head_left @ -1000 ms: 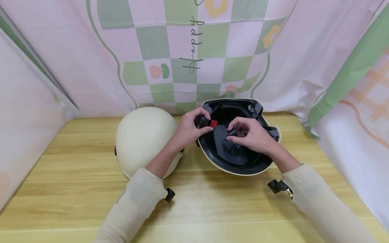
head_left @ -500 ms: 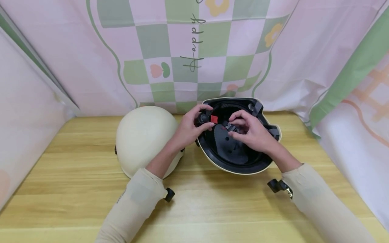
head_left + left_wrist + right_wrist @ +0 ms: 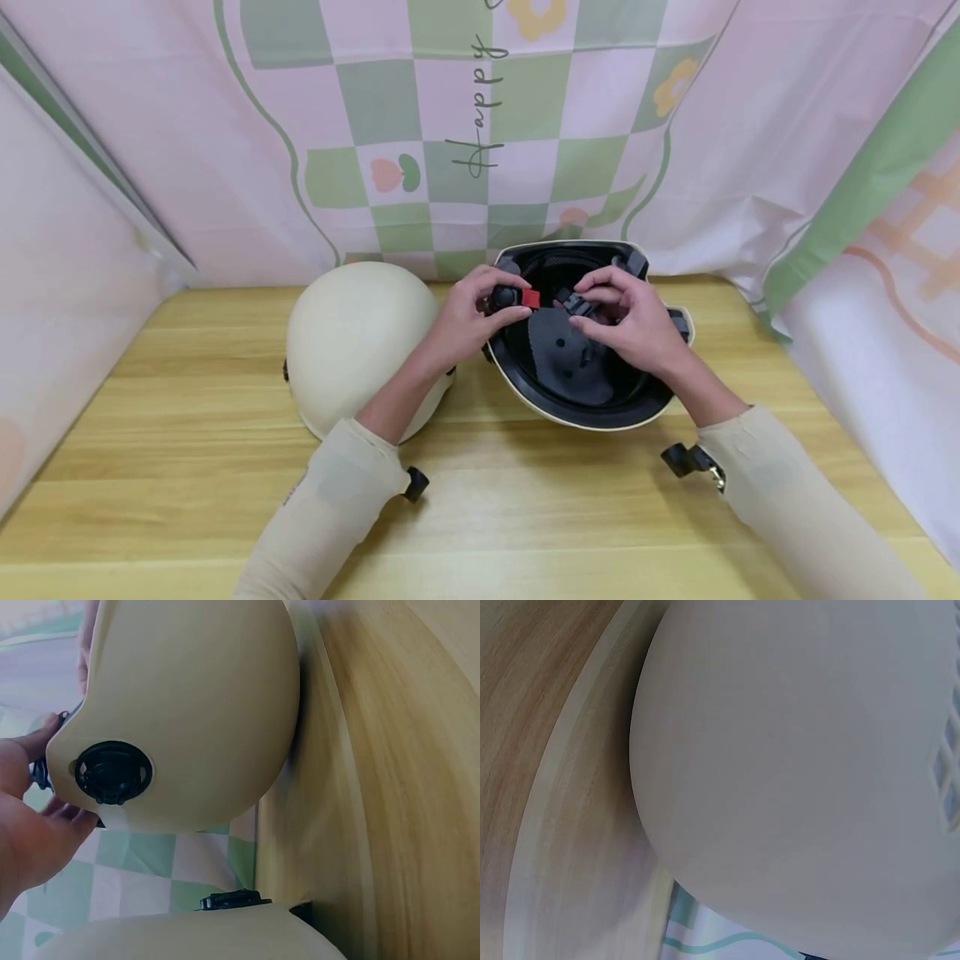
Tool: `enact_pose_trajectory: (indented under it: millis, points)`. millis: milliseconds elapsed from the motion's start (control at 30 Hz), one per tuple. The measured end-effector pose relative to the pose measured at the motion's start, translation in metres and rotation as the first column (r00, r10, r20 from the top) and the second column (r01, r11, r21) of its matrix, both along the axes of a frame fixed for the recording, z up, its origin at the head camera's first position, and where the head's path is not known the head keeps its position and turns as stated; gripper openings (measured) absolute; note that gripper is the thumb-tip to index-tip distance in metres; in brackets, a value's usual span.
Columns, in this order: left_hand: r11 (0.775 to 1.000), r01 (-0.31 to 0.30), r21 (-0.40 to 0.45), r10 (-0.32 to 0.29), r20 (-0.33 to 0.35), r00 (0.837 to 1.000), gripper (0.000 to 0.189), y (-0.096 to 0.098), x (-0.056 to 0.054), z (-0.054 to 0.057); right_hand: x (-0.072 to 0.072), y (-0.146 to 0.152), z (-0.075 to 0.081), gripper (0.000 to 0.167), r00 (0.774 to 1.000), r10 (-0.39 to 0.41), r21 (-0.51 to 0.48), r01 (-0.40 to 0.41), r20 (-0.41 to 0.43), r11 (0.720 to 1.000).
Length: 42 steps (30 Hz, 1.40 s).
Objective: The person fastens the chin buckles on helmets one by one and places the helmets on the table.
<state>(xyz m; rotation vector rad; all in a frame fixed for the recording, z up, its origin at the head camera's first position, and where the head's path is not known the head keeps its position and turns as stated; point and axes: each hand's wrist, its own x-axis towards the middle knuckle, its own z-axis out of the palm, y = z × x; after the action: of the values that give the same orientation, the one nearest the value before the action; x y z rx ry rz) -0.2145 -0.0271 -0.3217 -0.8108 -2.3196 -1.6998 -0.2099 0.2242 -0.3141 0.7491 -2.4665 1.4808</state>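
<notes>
A cream helmet [image 3: 551, 415] lies upside down, its black padded inside facing up. Over its left side my left hand [image 3: 468, 310] pinches a black buckle part with a red tab [image 3: 530, 298] between thumb and fingers. Opposite it, my right hand [image 3: 633, 321] pinches a dark grey buckle piece [image 3: 576, 303] above the helmet's inside. A small gap separates the two pieces. In the left wrist view the helmet's shell [image 3: 202, 712] carries a round black fitting [image 3: 112, 772], beside my left hand [image 3: 34, 840]. Only the shell [image 3: 795, 765] fills the right wrist view; my right hand is hidden there.
A second cream helmet [image 3: 356, 342] sits dome up at the left, partly behind my left forearm. Both rest on a wooden table [image 3: 517, 508]. A patterned curtain [image 3: 450, 100] hangs close behind them.
My right hand has shifted slightly right and up, and its buckle piece now shows more plainly. The left hand turns its red-tabbed part slightly. Both helmets stay about where they were.
</notes>
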Motion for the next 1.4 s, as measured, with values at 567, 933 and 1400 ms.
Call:
enact_pose_trajectory:
  millis: [567, 933, 1400]
  points:
    - [0.999, 0.006, 0.034, 0.002, -0.225, 0.974, 0.030, 0.003, 0.000, -0.002, -0.001, 0.001, -0.002, 0.026, 0.997, 0.044, -0.117, -0.051, -0.063, 0.992]
    - [0.992, 0.035, 0.117, -0.027, -0.072, 0.997, 0.028, 0.008, -0.002, -0.009, 0.003, 0.004, -0.003, 0.020, 0.999, 0.002, -0.157, -0.010, -0.053, 0.988]
    - [0.994, 0.044, 0.104, -0.045, 0.009, 0.999, 0.028, 0.010, -0.002, -0.011, 0.004, 0.002, -0.004, 0.022, 0.999, 0.005, -0.177, -0.013, -0.042, 0.984]
